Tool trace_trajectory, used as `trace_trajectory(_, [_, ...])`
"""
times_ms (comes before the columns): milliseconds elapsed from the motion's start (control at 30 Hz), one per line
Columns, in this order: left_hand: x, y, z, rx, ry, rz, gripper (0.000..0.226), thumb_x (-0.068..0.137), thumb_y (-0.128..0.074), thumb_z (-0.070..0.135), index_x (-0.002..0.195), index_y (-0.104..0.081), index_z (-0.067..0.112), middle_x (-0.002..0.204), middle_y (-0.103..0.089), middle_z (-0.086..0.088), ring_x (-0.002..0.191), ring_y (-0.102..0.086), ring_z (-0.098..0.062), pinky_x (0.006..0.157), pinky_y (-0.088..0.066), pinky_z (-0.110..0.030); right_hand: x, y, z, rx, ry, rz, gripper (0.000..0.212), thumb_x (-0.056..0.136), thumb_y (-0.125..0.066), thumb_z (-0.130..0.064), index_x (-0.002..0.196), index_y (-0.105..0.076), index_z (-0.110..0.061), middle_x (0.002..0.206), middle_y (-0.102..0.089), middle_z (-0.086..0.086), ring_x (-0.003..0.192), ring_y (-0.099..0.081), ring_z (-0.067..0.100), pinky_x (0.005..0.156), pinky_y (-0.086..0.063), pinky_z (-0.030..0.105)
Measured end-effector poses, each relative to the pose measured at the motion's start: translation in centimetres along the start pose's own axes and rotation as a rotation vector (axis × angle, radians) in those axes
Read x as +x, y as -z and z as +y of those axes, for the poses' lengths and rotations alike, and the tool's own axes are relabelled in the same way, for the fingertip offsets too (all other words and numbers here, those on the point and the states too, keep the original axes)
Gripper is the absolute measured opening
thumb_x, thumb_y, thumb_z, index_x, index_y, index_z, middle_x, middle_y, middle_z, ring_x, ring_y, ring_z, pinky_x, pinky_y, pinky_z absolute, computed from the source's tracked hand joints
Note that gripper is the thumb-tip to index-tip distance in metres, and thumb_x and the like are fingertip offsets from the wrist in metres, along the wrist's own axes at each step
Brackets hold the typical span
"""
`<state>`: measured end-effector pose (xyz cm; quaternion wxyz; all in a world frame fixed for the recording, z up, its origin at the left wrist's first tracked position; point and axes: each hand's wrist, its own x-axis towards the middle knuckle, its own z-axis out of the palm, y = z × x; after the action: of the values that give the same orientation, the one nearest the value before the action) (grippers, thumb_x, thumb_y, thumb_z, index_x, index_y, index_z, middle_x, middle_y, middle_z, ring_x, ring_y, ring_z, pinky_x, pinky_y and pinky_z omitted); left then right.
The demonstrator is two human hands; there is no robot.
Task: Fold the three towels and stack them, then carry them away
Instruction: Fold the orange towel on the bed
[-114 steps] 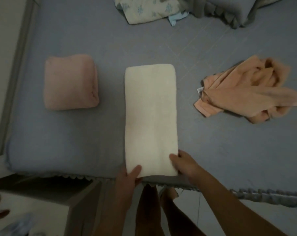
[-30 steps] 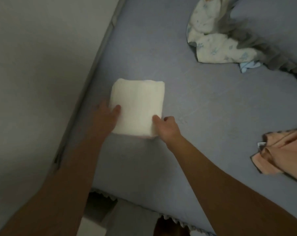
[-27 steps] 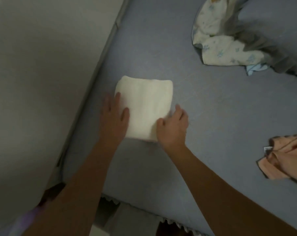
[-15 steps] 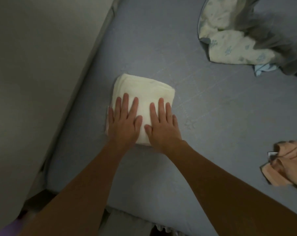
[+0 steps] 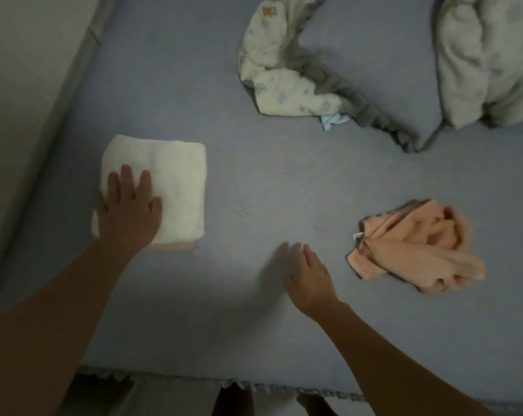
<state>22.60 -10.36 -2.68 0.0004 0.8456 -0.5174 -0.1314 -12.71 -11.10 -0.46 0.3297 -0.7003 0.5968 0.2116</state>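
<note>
A folded cream towel (image 5: 170, 187) lies on top of a folded pink towel (image 5: 173, 247), of which only a thin strip shows along the near edge. My left hand (image 5: 128, 208) rests flat on the cream towel's near left corner, fingers straight. My right hand (image 5: 306, 273) hovers over the bare blue sheet between the stack and an unfolded orange towel (image 5: 416, 250), fingers straight and blurred, holding nothing. The orange towel lies crumpled at the right.
The blue bed sheet (image 5: 284, 181) covers the bed. A pale wall and the bed's edge (image 5: 74, 73) run along the left. A floral cloth (image 5: 284, 85) and a bunched quilt (image 5: 488, 55) lie at the back. The bed's frilled near edge (image 5: 254, 385) is below.
My right hand has lifted off the cream towel and moved right toward the orange towel. My left hand stays on the stack. The view has swung right.
</note>
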Motion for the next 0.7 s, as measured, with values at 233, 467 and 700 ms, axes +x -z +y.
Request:
trace_trajectory(233, [-5.9,0.2,15.2,-0.23,-0.235,0.036,0.064,0.083,-0.058,0.011,0.146,-0.042,0.009,0.16,-0.024,-0.02,0.149,-0.021,-0.035,0.118,-0.014,-0.052,-2.4,3.5,12.5,0.158,-0.132,0.276,0.069,0.087,-0.062,-0.017,0.147,-0.033,0.001,0.15,-0.035,0.026,0.137,-0.035,0.042,0.11,-0.034,0.048])
trace_trajectory(467, [-14.7,-7.3,31.5,-0.455,-0.439,-0.601,0.052,0.094,-0.049,0.016,0.146,-0.042,0.017,0.153,-0.039,-0.005,0.141,-0.036,-0.021,0.115,-0.026,-0.028,0.0,7.8,23.0,0.238,-0.36,0.575,0.064,0.088,-0.062,-0.025,0.14,-0.039,0.004,0.145,-0.037,0.03,0.135,-0.033,0.043,0.112,-0.024,0.046])
trace_trajectory(700, [-11.6,-10.1,46.3,-0.408,-0.433,-0.313,0.054,0.086,-0.059,0.025,0.137,-0.05,0.012,0.135,-0.052,-0.014,0.127,-0.046,-0.034,0.106,-0.037,-0.046,2.5,9.6,34.9,0.675,-0.627,0.518,0.079,0.082,-0.057,-0.057,0.145,-0.034,-0.014,0.153,-0.033,0.017,0.14,-0.03,0.038,0.112,-0.027,0.047])
